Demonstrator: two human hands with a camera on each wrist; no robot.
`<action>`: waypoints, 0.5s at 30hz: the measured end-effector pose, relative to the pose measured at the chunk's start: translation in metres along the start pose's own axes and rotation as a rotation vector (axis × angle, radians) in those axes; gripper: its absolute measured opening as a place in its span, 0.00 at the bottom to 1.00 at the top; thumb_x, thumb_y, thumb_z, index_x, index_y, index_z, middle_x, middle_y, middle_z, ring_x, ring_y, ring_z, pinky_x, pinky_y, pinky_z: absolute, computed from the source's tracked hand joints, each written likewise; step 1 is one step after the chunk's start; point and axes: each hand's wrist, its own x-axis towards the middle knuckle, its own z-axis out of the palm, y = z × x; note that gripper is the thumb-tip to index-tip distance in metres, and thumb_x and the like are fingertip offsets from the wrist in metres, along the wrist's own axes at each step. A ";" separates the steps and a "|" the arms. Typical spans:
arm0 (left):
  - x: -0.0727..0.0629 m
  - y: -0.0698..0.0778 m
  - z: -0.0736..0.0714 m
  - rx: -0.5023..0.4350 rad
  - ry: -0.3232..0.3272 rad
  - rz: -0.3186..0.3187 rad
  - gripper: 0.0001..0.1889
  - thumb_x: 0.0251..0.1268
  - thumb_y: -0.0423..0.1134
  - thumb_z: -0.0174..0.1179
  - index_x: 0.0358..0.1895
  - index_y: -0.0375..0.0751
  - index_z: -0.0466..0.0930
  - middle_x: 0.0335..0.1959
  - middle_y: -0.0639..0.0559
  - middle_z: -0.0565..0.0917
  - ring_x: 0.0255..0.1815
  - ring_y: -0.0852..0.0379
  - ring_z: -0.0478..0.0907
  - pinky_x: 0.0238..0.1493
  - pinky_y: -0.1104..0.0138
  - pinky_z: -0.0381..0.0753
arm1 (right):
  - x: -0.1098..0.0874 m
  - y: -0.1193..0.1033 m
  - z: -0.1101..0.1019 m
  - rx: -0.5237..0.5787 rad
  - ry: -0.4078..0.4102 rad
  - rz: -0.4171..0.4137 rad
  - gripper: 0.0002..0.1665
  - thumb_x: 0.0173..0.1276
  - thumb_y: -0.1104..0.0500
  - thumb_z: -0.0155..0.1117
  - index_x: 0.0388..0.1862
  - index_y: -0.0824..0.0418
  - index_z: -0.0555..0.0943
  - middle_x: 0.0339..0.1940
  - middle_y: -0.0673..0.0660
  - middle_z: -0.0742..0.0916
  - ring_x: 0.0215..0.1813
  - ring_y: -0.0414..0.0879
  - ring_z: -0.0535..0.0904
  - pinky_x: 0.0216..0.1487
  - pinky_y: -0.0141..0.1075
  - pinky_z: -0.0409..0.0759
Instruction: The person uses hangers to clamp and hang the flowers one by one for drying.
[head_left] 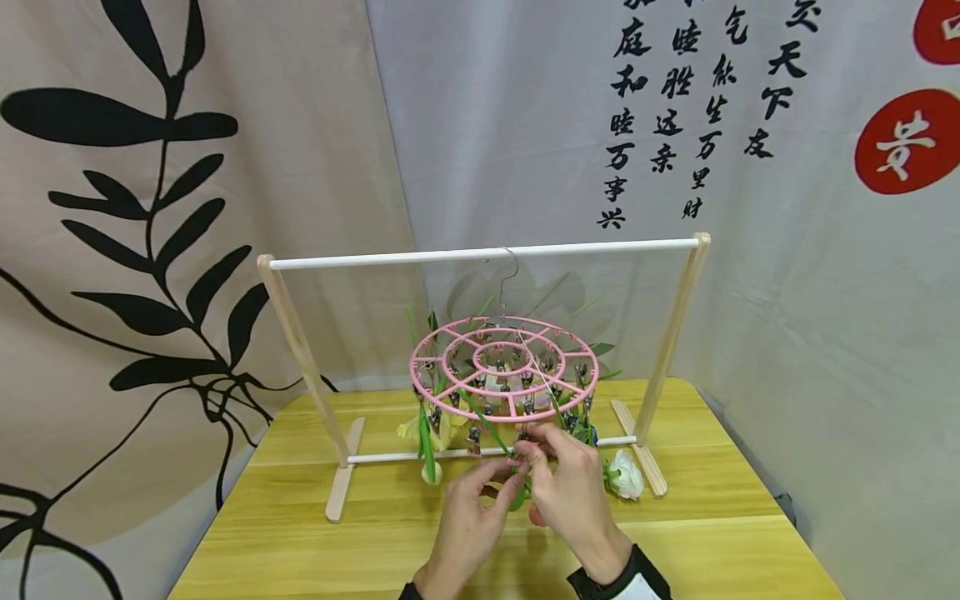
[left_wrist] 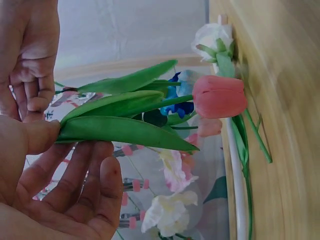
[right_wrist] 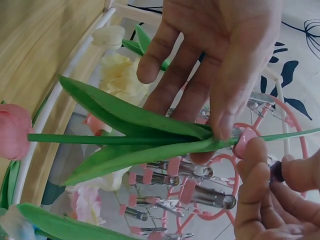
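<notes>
In the head view a pink round drying rack (head_left: 512, 418) with metal clips hangs by its hook from a white rod. My left hand (head_left: 472, 508) pinches the stem and leaf base of a pink artificial tulip (left_wrist: 220, 97), whose bloom points down toward the table. Just above those fingertips, my right hand (head_left: 566, 492) holds a metal clip with pink tips (right_wrist: 246, 142) at the tulip's stem, thumb and finger on it. The stem runs on past the clip. Whether the clip's tips press on the stem is hidden by the fingers.
Several other artificial flowers hang from the rack, among them a white rose (head_left: 625, 475), a yellow flower (right_wrist: 122, 77) and a blue flower (left_wrist: 182, 95). A wooden stand (head_left: 675, 333) frames the rack, with a low white rod (head_left: 375, 457) across the wooden table (head_left: 300, 533).
</notes>
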 end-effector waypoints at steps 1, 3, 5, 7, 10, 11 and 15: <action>0.000 0.000 0.000 -0.002 -0.001 0.000 0.08 0.88 0.45 0.71 0.60 0.56 0.95 0.53 0.55 0.98 0.53 0.57 0.94 0.51 0.68 0.93 | -0.001 0.001 -0.001 -0.002 -0.002 -0.006 0.12 0.75 0.72 0.80 0.54 0.66 0.93 0.42 0.57 0.98 0.37 0.39 0.94 0.39 0.32 0.91; -0.001 -0.002 -0.001 -0.009 -0.006 0.001 0.09 0.88 0.46 0.71 0.62 0.55 0.95 0.55 0.54 0.98 0.54 0.56 0.95 0.52 0.68 0.93 | -0.002 0.003 -0.001 -0.008 -0.007 -0.008 0.14 0.76 0.71 0.80 0.57 0.66 0.93 0.42 0.56 0.98 0.36 0.37 0.93 0.41 0.34 0.92; -0.002 -0.003 -0.002 -0.013 -0.011 0.006 0.11 0.88 0.45 0.71 0.64 0.53 0.94 0.56 0.52 0.98 0.55 0.54 0.95 0.53 0.68 0.93 | -0.004 0.005 -0.003 -0.020 -0.014 0.000 0.16 0.77 0.70 0.81 0.60 0.65 0.93 0.41 0.55 0.98 0.36 0.35 0.93 0.43 0.35 0.93; -0.004 -0.005 -0.004 -0.011 -0.016 0.002 0.12 0.88 0.45 0.71 0.65 0.52 0.94 0.58 0.51 0.98 0.55 0.54 0.95 0.54 0.68 0.94 | -0.007 0.007 -0.004 -0.024 -0.022 0.015 0.17 0.77 0.69 0.80 0.63 0.65 0.93 0.40 0.53 0.98 0.36 0.35 0.94 0.43 0.36 0.94; -0.008 -0.008 -0.007 -0.001 -0.026 -0.014 0.13 0.88 0.45 0.70 0.66 0.52 0.93 0.59 0.51 0.98 0.56 0.54 0.95 0.56 0.67 0.94 | -0.011 0.010 -0.007 -0.025 -0.040 0.026 0.20 0.78 0.69 0.80 0.66 0.65 0.92 0.41 0.52 0.98 0.37 0.38 0.95 0.45 0.35 0.94; -0.009 -0.009 -0.009 0.004 -0.029 -0.021 0.13 0.89 0.45 0.70 0.67 0.51 0.93 0.60 0.51 0.98 0.56 0.54 0.95 0.56 0.67 0.94 | -0.012 0.012 -0.008 -0.025 -0.040 0.019 0.20 0.78 0.69 0.80 0.66 0.66 0.92 0.42 0.53 0.99 0.37 0.39 0.96 0.45 0.35 0.94; -0.012 -0.012 -0.013 0.020 -0.039 -0.037 0.14 0.89 0.46 0.69 0.66 0.48 0.93 0.60 0.50 0.97 0.56 0.54 0.95 0.57 0.67 0.93 | -0.017 0.017 -0.015 -0.021 -0.023 -0.044 0.20 0.79 0.71 0.78 0.66 0.68 0.91 0.50 0.60 0.99 0.38 0.43 0.97 0.42 0.30 0.94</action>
